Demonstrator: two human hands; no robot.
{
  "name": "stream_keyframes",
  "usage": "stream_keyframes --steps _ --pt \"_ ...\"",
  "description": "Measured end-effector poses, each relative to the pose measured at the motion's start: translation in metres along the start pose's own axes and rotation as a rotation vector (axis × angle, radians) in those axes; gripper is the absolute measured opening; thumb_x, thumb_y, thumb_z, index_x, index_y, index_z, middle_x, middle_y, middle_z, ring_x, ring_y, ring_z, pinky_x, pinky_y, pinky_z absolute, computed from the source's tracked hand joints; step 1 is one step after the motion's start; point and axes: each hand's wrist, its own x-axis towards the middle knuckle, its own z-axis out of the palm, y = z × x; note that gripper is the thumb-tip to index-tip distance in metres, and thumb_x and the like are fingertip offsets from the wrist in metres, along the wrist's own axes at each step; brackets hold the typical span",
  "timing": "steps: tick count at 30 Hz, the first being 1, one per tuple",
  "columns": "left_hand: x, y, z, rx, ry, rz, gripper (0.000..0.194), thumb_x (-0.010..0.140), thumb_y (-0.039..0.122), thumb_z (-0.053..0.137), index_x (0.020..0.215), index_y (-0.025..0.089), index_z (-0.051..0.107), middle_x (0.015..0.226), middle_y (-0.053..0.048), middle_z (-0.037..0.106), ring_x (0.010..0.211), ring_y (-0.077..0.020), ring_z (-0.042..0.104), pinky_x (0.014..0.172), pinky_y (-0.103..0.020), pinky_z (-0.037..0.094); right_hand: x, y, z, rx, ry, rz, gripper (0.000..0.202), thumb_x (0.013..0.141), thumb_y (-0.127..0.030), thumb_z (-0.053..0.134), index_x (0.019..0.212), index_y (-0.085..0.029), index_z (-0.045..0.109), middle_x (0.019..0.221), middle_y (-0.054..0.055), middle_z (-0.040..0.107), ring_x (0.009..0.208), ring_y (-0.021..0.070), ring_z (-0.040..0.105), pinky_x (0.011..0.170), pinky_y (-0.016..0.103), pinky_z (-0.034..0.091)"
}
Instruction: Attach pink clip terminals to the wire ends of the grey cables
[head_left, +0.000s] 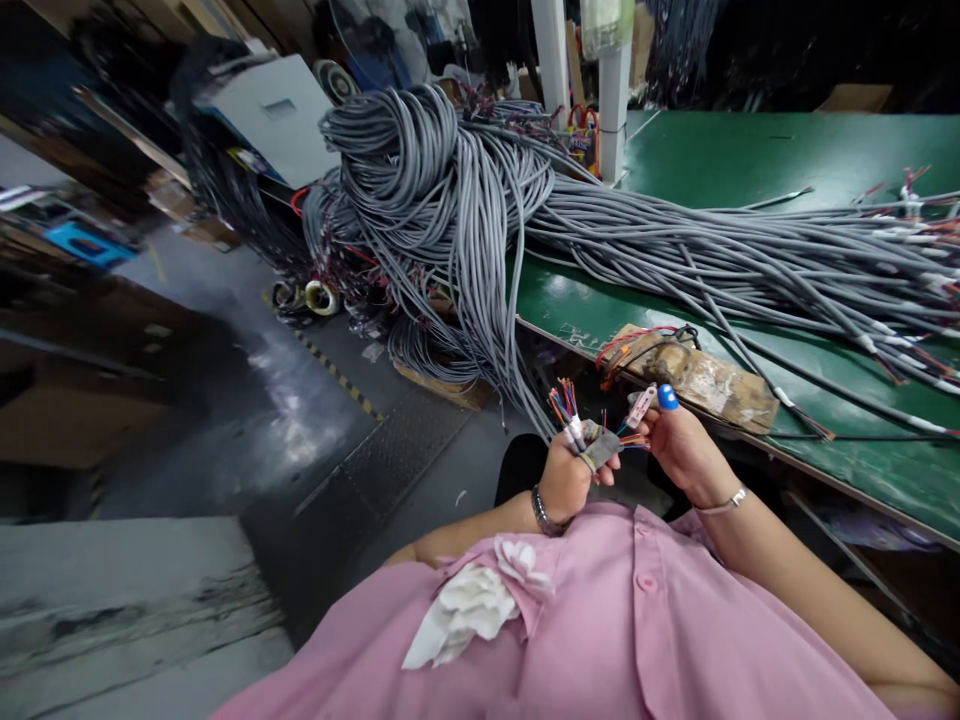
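My left hand [566, 483] is closed round the ends of several grey cables [534, 400]. Thin coloured wires [566, 402] fan out above the fist, with white wrapping at their base. Grey tape or cloth [601, 448] covers part of its fingers. Close beside it, my right hand [684, 450] pinches a small pale pinkish-white piece with dark marks [641, 408], whose kind I cannot make out. A blue fingertip cover [667, 397] sits on that thumb. Fine coloured wires [632, 440] stretch between the two hands.
A large heap of grey cable [450, 190] hangs over the left end of the green table [750, 150]. Long cables with stripped ends run right across it. A worn wooden board [720, 388] with wires lies at the near edge. A white post [613, 110] stands behind.
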Motion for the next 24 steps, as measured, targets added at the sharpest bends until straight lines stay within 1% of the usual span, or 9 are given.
stream_keyframes --steps 2,6,10,15,19,22,24 --pt "0.0021 -0.0005 0.0014 0.012 -0.003 -0.004 0.035 0.077 0.047 0.068 0.068 0.014 0.059 0.057 0.000 0.061 0.040 -0.0068 0.052 0.040 -0.019 0.032 -0.0003 -0.0004 -0.0005 0.000 0.004 -0.004 0.034 0.082 -0.054 0.064 0.078 -0.020 0.064 0.068 0.000 0.057 0.056 0.0109 0.047 0.055 0.025 0.043" --pt "0.0054 -0.0023 0.0047 0.023 -0.017 -0.021 0.035 0.077 0.046 0.068 0.067 0.014 0.058 0.057 0.000 0.061 0.040 -0.0069 0.052 0.039 -0.019 0.032 -0.0020 -0.0026 -0.0010 0.050 -0.035 0.007 0.031 0.082 -0.049 0.066 0.077 -0.019 0.066 0.069 0.001 0.060 0.061 0.0129 0.053 0.059 0.027 0.046" --pt "0.0060 -0.0045 0.0059 0.025 -0.031 -0.051 0.033 0.077 0.045 0.068 0.071 0.014 0.057 0.060 -0.001 0.063 0.041 -0.0073 0.053 0.039 -0.018 0.032 -0.0023 -0.0009 -0.0021 0.091 -0.006 -0.010 0.027 0.081 -0.045 0.069 0.078 -0.018 0.068 0.073 0.002 0.064 0.064 0.0128 0.056 0.063 0.026 0.048" --pt "0.0044 -0.0078 0.0037 0.061 -0.047 -0.053 0.036 0.076 0.047 0.068 0.069 0.014 0.056 0.059 -0.001 0.062 0.041 -0.0071 0.053 0.040 -0.018 0.032 -0.0001 0.0042 -0.0019 0.113 0.014 -0.047 0.027 0.080 -0.046 0.069 0.083 -0.019 0.070 0.080 0.003 0.066 0.069 0.0127 0.057 0.062 0.024 0.047" --pt "0.0017 -0.0070 0.0025 0.040 -0.027 -0.047 0.035 0.076 0.046 0.069 0.069 0.015 0.057 0.059 -0.001 0.062 0.041 -0.0069 0.052 0.040 -0.019 0.032 -0.0007 0.0044 -0.0002 0.117 0.012 -0.023 0.030 0.081 -0.051 0.066 0.084 -0.021 0.069 0.080 0.003 0.065 0.070 0.0140 0.056 0.063 0.026 0.047" --pt "0.0000 -0.0042 0.0016 0.011 -0.029 -0.031 0.034 0.076 0.045 0.068 0.068 0.015 0.058 0.058 0.000 0.062 0.041 -0.0070 0.052 0.040 -0.019 0.032 -0.0046 0.0030 -0.0020 0.108 -0.043 0.008 0.035 0.083 -0.055 0.061 0.084 -0.022 0.069 0.083 0.003 0.066 0.069 0.0144 0.056 0.063 0.027 0.048" --pt "-0.0004 -0.0031 0.0004 -0.005 -0.029 -0.040 0.035 0.076 0.046 0.068 0.067 0.015 0.057 0.056 0.000 0.061 0.040 -0.0072 0.051 0.040 -0.020 0.032 -0.0088 0.0037 -0.0061 0.111 -0.138 0.061 0.034 0.082 -0.054 0.062 0.087 -0.022 0.069 0.085 0.004 0.066 0.070 0.0144 0.057 0.065 0.027 0.048"
